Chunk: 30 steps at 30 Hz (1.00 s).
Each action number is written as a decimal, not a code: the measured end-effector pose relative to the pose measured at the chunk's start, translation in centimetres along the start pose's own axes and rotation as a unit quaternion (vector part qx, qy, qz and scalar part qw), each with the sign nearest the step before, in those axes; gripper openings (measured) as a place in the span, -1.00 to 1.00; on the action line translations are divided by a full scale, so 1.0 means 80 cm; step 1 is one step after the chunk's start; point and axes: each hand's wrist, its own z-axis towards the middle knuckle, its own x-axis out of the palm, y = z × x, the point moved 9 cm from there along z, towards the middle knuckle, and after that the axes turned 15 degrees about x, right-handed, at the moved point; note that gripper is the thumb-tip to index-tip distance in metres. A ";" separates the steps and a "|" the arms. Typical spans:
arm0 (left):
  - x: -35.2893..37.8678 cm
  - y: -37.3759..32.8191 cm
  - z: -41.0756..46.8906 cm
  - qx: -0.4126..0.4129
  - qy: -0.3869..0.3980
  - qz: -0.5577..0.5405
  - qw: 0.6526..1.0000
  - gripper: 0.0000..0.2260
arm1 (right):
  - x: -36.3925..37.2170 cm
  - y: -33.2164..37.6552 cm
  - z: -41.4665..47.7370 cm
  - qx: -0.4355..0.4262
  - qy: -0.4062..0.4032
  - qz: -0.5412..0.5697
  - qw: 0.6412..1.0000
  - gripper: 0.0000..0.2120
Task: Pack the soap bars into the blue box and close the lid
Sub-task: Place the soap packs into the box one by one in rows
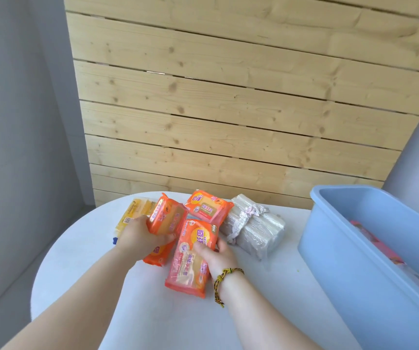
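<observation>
Several orange-wrapped soap bars lie in a heap on the white table. My left hand grips one orange soap bar, tilted up on its edge. My right hand holds a second orange soap bar from its right side. A third orange bar lies flat behind them, and another orange bar shows beneath my left hand. A yellow soap pack sits at the far left. The open blue box stands at the right, with pink packaging inside. No lid is in view.
A bundle wrapped in clear plastic and tied with a cord rests between the soap heap and the blue box. A wooden slat wall rises behind the table. The table's rounded left edge drops to a grey floor.
</observation>
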 end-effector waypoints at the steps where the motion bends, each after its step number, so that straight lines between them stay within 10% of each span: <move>1: -0.007 -0.003 -0.005 0.006 -0.035 -0.036 0.999 -0.70 | -0.003 0.009 -0.010 -0.015 0.002 -0.009 1.000 -0.72; 6: -0.028 -0.048 -0.025 0.044 -0.136 -0.254 0.957 -0.79 | -0.041 0.070 -0.071 -0.040 0.023 -0.007 0.999 -0.93; 10: -0.010 -0.120 -0.031 0.119 -0.088 -0.299 0.943 -0.92 | -0.100 0.135 -0.136 -0.049 0.138 -0.040 0.988 -0.94; 16: 0.056 -0.222 -0.027 0.166 -0.004 -0.323 0.932 -0.79 | -0.277 0.204 -0.179 -0.077 0.042 -0.177 0.980 -0.77; 22: 0.140 -0.323 -0.015 0.189 0.075 -0.377 0.904 -0.88 | -0.402 0.207 -0.113 -0.050 -0.079 -0.378 0.921 -0.79; 30: 0.199 -0.363 0.001 0.141 0.193 -0.362 0.901 -0.70 | -0.339 0.176 -0.027 -0.013 0.028 -0.554 0.832 -0.51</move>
